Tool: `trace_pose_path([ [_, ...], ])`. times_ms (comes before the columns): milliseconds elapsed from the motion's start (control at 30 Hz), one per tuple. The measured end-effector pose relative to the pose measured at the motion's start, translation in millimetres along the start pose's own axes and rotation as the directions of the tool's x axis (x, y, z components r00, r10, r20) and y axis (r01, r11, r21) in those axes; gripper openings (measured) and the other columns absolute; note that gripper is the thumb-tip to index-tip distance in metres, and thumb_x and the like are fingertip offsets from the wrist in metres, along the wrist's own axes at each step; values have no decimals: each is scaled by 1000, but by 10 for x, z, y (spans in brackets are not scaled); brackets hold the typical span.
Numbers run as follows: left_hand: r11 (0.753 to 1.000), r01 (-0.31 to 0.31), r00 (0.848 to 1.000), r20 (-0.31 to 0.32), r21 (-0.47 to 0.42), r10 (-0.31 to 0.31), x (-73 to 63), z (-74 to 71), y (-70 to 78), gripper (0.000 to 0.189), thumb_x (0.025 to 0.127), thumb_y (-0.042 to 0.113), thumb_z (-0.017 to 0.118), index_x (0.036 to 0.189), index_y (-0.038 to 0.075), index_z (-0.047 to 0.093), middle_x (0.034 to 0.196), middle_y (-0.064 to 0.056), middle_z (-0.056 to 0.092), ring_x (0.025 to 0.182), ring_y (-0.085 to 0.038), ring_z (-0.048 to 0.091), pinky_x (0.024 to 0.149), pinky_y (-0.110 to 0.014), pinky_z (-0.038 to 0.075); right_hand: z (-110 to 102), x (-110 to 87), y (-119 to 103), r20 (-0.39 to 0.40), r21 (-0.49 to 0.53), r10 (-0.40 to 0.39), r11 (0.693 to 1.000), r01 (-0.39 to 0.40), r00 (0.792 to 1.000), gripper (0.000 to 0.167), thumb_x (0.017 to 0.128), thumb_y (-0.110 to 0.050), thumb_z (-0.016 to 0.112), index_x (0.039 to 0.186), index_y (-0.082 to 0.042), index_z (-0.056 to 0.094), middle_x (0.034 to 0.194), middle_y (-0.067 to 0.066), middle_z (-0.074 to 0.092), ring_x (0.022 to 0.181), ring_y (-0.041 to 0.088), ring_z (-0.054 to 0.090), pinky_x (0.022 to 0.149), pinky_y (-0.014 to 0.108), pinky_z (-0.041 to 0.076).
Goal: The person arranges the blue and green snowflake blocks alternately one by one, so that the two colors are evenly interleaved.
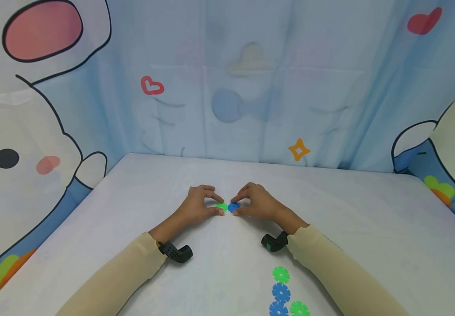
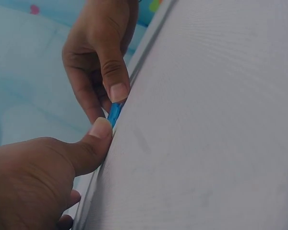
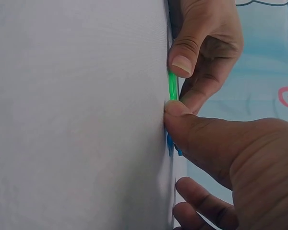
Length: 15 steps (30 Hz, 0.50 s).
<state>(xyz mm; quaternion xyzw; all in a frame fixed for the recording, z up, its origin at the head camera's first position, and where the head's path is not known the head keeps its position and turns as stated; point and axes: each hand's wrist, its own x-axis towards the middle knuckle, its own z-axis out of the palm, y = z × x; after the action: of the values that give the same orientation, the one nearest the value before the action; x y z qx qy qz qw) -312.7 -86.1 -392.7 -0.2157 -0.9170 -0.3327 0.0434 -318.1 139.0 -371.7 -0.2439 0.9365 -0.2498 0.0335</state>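
Near the far middle of the white table, my left hand (image 1: 199, 204) pinches a green notched disc (image 1: 222, 206) between thumb and index finger. Facing it, my right hand (image 1: 260, 202) pinches a blue notched disc (image 1: 233, 207) the same way. The two discs lie flat, edge to edge, low at the tabletop. From the left wrist, the blue disc (image 2: 115, 114) shows edge-on between the two thumbs. In the right wrist view the green disc (image 3: 172, 85) is a thin strip by the left thumb, and fingers partly cover the blue disc (image 3: 170, 143).
Toward the table's near edge, beside the right forearm, lie more notched discs: a green disc (image 1: 281, 274), a blue disc (image 1: 281, 292), another blue disc (image 1: 278, 308) and a green disc (image 1: 300, 308). A printed curtain (image 1: 251, 109) hangs behind the white table (image 1: 152, 175).
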Motion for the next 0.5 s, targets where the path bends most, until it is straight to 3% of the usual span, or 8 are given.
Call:
trace_pose_path([
  [100,1000,17,1000,10,4,-17,7,-1,3,30,81,31,82,107,18,77,139,-14,57,140,-35,43,120,-63,7,-2,12,13,3,0,14,1000,-14,1000,33,83,-32,79,114,-19,75,125,9,60,122,30,51,102,53,44],
  [333,995,98,995,15,5,-98,-2,8,-8,26,85,30,77,110,24,76,143,-7,55,141,-40,37,111,-60,34,-39,12,35,19,16,28,999,-29,999,35,83,-33,80,114,-19,75,126,10,60,121,29,54,103,51,45],
  [500,997,78,997,16,2,-78,-4,9,-16,25,85,28,77,109,22,76,142,-8,55,140,-41,38,111,-59,34,-40,11,45,16,21,38,999,-39,999,28,83,-31,79,108,-18,76,123,8,61,119,28,54,103,50,44],
])
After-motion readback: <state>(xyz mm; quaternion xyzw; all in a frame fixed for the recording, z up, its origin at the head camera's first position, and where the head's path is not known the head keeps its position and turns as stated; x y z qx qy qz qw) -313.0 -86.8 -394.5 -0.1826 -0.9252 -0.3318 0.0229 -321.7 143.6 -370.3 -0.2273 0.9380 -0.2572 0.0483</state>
